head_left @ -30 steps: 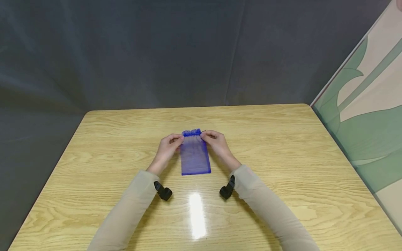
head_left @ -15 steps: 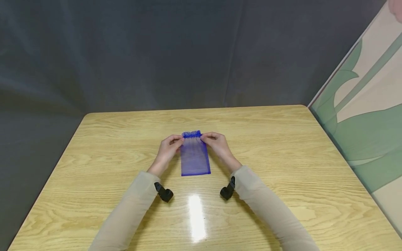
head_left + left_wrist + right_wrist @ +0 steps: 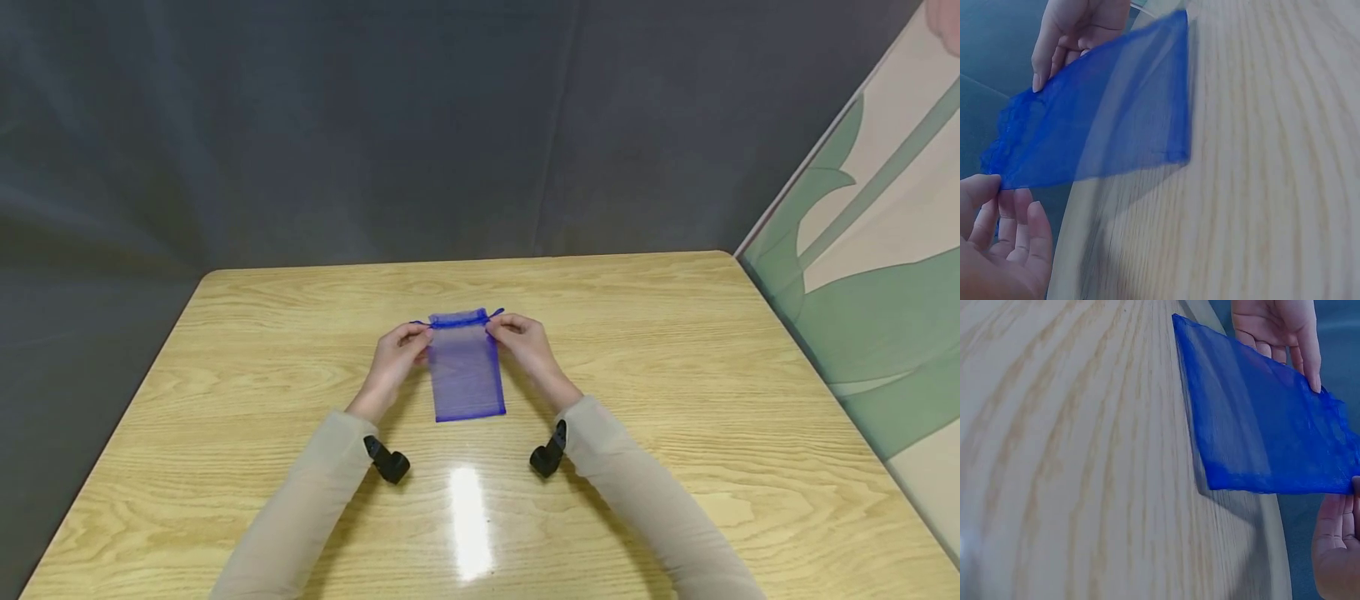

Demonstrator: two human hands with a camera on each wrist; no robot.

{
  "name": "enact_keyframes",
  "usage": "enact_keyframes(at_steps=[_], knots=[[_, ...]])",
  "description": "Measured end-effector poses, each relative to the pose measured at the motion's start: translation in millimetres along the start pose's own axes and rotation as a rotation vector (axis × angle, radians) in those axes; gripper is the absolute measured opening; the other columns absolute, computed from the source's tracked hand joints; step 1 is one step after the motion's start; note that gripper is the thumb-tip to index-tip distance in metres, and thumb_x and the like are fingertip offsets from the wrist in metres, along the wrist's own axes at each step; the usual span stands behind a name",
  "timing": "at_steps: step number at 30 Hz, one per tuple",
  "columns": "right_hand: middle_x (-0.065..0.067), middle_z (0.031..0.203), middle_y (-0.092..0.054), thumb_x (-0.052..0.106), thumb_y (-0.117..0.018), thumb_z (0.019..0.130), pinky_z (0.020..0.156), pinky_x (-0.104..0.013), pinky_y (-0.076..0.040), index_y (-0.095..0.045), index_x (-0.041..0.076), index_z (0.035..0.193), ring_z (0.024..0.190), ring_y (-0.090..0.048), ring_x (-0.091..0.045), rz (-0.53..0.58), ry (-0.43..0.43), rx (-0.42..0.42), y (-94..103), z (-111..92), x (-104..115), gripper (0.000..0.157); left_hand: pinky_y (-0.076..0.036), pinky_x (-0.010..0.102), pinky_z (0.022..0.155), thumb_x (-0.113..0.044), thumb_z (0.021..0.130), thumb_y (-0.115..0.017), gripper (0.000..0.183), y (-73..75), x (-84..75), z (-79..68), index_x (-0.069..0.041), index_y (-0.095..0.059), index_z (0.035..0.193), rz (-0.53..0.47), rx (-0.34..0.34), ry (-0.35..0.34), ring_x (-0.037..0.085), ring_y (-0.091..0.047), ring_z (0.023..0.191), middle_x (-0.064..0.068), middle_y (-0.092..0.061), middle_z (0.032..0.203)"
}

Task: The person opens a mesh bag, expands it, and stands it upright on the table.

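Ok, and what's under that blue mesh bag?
Under the blue mesh bag is the wooden table, showing hazily through it. Fine grain is veiled there, and the darker bottom hem covers what's directly beneath.

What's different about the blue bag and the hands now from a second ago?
The left hand and right hand moved a little apart, left one leftward, right one rightward. The scrunched top of the blue bag spread wider and flatter, and drawstring ends now poke out at both sides. Both hands still pinch the bag near its top, and its bottom edge stayed almost in place.
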State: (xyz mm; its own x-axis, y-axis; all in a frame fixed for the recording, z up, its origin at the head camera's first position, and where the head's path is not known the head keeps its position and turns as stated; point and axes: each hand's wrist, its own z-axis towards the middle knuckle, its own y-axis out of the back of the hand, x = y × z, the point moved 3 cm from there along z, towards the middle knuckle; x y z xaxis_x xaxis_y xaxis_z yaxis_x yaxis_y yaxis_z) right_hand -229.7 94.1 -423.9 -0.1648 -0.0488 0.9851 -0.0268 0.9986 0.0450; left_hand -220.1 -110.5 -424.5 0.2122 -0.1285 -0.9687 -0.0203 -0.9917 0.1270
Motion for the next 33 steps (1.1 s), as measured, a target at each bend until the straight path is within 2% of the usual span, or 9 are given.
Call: enact_keyframes(at_steps=[4,11,20,27,33], knots=[[0.013,0.081,-0.063,0.012,-0.059,0.094,0.069,-0.014,-0.052,-0.061,-0.006,0.115,0.077,-0.059,0.001,-0.005,0.005,0.019,-0.3,0.4,0.9,0.027,-0.051,0.02,0.071,-0.017,0.096,-0.057,0.029,-1.7,0.0,-0.5,0.002,-0.06,0.118,-0.017,-0.005,0.002,0.009,-0.058,0.079,0.004,-0.064,0.097],[0.012,0.082,-0.062,0.013,-0.059,0.094,0.071,-0.016,-0.052,-0.063,-0.004,0.107,0.077,-0.059,-0.001,-0.029,0.02,0.025,-0.9,-0.5,0.9,0.022,-0.051,0.02,0.069,-0.017,0.096,-0.058,0.026,-4.4,0.4,0.1,0.001,-0.06,0.115,-0.038,-0.008,0.005,0.006,-0.056,0.073,-0.004,-0.059,0.088],[0.009,0.086,-0.06,0.015,-0.059,0.095,0.076,-0.023,-0.053,-0.063,0.0,0.104,0.082,-0.058,-0.005,-0.001,0.023,-0.005,0.1,-3.0,3.3,0.019,-0.05,0.021,0.071,-0.019,0.097,-0.056,0.027,-5.4,-1.0,-0.7,-0.001,-0.058,0.116,-0.071,-0.012,0.007,0.01,-0.056,0.076,0.002,-0.06,0.097],[0.011,0.083,-0.061,0.011,-0.058,0.094,0.073,-0.021,-0.053,-0.063,0.003,0.098,0.077,-0.057,-0.003,0.062,0.014,-0.029,1.5,-3.3,3.0,0.011,-0.051,0.022,0.07,-0.017,0.097,-0.055,0.025,-6.0,-4.1,-2.4,0.0,-0.058,0.116,-0.104,-0.032,0.007,0.012,-0.057,0.078,-0.002,-0.058,0.092],[0.013,0.079,-0.06,0.01,-0.059,0.094,0.07,-0.017,-0.052,-0.062,-0.001,0.103,0.076,-0.057,-0.001,0.044,0.002,-0.019,1.4,-2.1,2.2,0.015,-0.049,0.02,0.067,-0.012,0.096,-0.054,0.023,-6.6,-4.3,-2.0,0.003,-0.057,0.113,-0.117,-0.036,0.004,0.01,-0.057,0.076,-0.004,-0.061,0.089]])
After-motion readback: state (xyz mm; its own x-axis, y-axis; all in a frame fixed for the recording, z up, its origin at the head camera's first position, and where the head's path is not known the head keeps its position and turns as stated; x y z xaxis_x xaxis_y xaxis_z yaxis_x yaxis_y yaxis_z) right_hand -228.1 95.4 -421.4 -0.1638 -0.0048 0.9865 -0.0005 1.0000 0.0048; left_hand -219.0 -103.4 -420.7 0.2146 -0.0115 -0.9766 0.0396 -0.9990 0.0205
